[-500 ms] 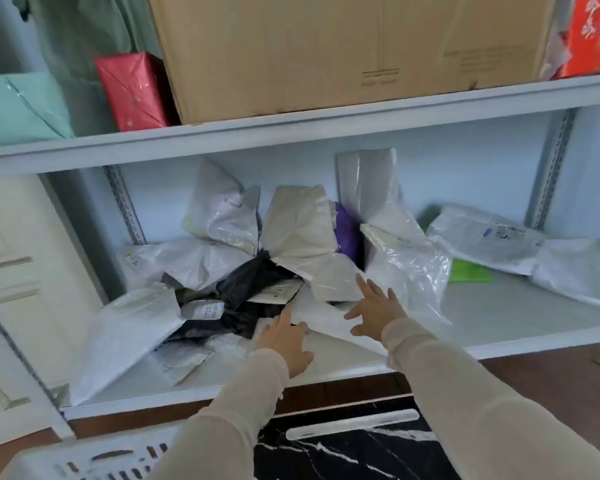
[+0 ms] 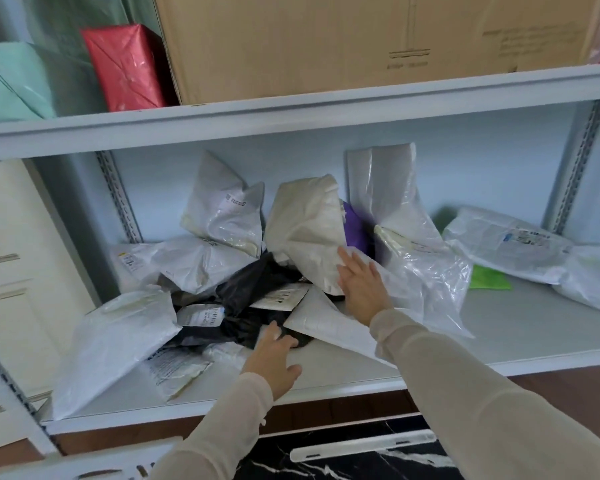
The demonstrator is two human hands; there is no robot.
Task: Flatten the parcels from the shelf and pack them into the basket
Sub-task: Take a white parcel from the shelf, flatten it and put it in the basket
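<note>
Lower shelf (image 2: 499, 341), centre frame: holds a heap of parcels (image 2: 201, 265) in white, black and clear. Right hand (image 2: 361, 285), fingers straight, flat against the cream parcel (image 2: 305, 230). Left hand (image 2: 274, 362), fingers loose, tips touching the black parcel (image 2: 257, 282). Basket (image 2: 84, 462) rim at bottom left; interior out of view.

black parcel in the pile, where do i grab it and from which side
Grip the black parcel at its front end, probably from the shelf front: that end pokes out bare by the left hand; white parcels overlap the rest.

Crumpled white and black parcels (image 2: 291, 258) heaped on shelf (image 2: 361, 362).
</note>
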